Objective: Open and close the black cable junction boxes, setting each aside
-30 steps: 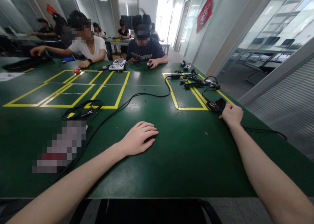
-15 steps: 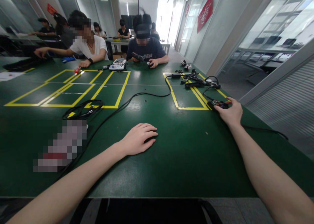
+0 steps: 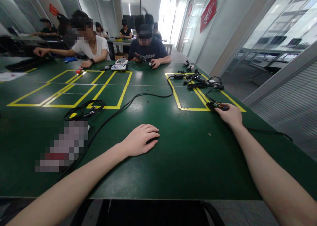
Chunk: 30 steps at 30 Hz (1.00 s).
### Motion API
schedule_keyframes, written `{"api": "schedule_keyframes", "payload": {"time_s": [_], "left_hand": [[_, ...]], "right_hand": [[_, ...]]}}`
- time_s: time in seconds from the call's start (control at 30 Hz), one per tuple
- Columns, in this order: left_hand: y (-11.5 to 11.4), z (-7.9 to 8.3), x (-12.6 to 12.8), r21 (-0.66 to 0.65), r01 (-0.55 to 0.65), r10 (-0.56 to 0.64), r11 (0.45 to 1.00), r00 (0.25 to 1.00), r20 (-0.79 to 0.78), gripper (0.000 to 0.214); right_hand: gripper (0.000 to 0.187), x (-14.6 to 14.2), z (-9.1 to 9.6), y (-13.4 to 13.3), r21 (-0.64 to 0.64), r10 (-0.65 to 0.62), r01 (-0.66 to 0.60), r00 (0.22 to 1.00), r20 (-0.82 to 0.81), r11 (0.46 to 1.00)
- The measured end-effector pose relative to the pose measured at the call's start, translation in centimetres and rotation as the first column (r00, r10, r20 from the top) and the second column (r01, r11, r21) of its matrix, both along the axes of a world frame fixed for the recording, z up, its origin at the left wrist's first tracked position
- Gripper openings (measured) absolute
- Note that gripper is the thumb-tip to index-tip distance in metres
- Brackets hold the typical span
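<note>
My left hand (image 3: pixel 142 140) rests palm down on the green table (image 3: pixel 173 173), fingers stretched out and a little curled, holding nothing. At the right, my right hand (image 3: pixel 231 116) grips a small dark board-like device (image 3: pixel 215 106) with coloured wires, thumb along its near side. The fingers partly cover it, so its exact kind is not clear. It lies by the corner of a yellow tape outline (image 3: pixel 195 109). A black cable (image 3: pixel 209 95) runs close behind it toward a heap of black parts (image 3: pixel 198 82).
A long black cable (image 3: pixel 138 94) crosses the table, with a coiled cable (image 3: pixel 84 110) and a blurred-out object (image 3: pixel 66 143) at left. A white device (image 3: pixel 120 64) stands farther back. Two people sit opposite: one handles a dark tool (image 3: pixel 140 56), the other reaches left.
My right hand has shifted slightly left, and its index finger has drawn in over the device. My left hand stays in place. The view has moved a little.
</note>
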State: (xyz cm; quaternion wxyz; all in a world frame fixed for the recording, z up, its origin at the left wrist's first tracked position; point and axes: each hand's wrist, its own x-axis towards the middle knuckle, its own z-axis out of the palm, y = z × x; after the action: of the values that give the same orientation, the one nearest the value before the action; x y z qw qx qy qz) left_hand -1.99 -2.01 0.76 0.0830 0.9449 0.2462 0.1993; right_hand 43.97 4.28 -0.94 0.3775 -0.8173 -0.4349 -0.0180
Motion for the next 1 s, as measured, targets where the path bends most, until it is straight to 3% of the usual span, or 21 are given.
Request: {"api": "schedule_keyframes", "payload": {"time_s": [0.2, 0.27, 0.3, 0.37, 0.43, 0.5, 0.53, 0.57, 0.63, 0.8, 0.87, 1.0], "left_hand": [[0.1, -0.2, 0.0, -0.001, -0.003, 0.003, 1.0, 1.0, 0.003, 0.024], [0.1, -0.1, 0.1, 0.008, -0.004, 0.004, 1.0, 1.0, 0.017, 0.024], [0.1, 0.0, 0.1, 0.02, -0.006, 0.005, 1.0, 0.999, 0.037, 0.024], [0.0, 0.3, 0.3, 0.058, -0.012, 0.006, 0.998, 0.995, 0.102, 0.024], [-0.2, 0.7, 0.4, 0.104, -0.022, 0.002, 0.994, 0.982, 0.19, 0.023], [-0.5, 0.9, 0.5, 0.135, -0.027, -0.007, 0.991, 0.969, 0.245, 0.022], [-0.6, 0.9, 0.5, 0.135, -0.021, -0.012, 0.991, 0.97, 0.241, 0.023], [-0.6, 0.9, 0.4, 0.124, -0.009, -0.019, 0.992, 0.975, 0.221, 0.025], [-0.6, 0.7, 0.3, 0.071, -0.006, -0.008, 0.997, 0.98, 0.198, 0.027], [-0.3, 0.3, 0.1, 0.007, -0.021, 0.02, 1.0, 0.991, 0.13, 0.05], [-0.2, 0.2, 0.1, -0.026, -0.038, 0.041, 0.999, 0.993, 0.113, 0.058], [-0.3, 0.1, 0.1, -0.113, -0.061, 0.071, 0.992, 0.994, 0.085, 0.074]], "right_hand": [[0.035, -5.6, 0.9, -0.6, -0.128, 0.226, -0.219, 0.973, 0.045, 0.967], [0.038, -8.8, 1.1, -1.3, -0.149, 0.387, -0.377, 0.921, 0.042, 0.914], [0.038, -10.6, 1.1, -1.8, -0.133, 0.501, -0.493, 0.865, 0.03, 0.86], [0.037, -14.1, 1.3, -3.1, -0.082, 0.739, -0.736, 0.674, 0.005, 0.672], [0.036, -17.3, 1.5, -4.7, -0.048, 0.911, -0.91, 0.412, -0.007, 0.411], [0.034, -19.8, 1.9, -6.2, -0.047, 0.989, -0.988, 0.145, -0.016, 0.144], [0.033, -20.6, 2.0, -6.8, -0.051, 0.998, -0.998, 0.05, -0.035, 0.048], [0.031, -21.2, 2.1, -7.3, -0.05, 0.999, -0.999, -0.011, -0.049, -0.013], [0.026, -21.6, 2.1, -7.7, -0.038, 0.997, -0.998, -0.042, -0.066, -0.044], [0.029, -20.8, 1.6, -7.2, -0.042, 0.996, -0.995, 0.092, -0.003, 0.092], [0.03, -20.6, 1.6, -7.0, -0.023, 0.993, -0.993, 0.115, 0.005, 0.115], [0.025, -20.7, 1.8, -7.1, 0.043, 0.997, -0.996, 0.081, -0.008, 0.081]]}}
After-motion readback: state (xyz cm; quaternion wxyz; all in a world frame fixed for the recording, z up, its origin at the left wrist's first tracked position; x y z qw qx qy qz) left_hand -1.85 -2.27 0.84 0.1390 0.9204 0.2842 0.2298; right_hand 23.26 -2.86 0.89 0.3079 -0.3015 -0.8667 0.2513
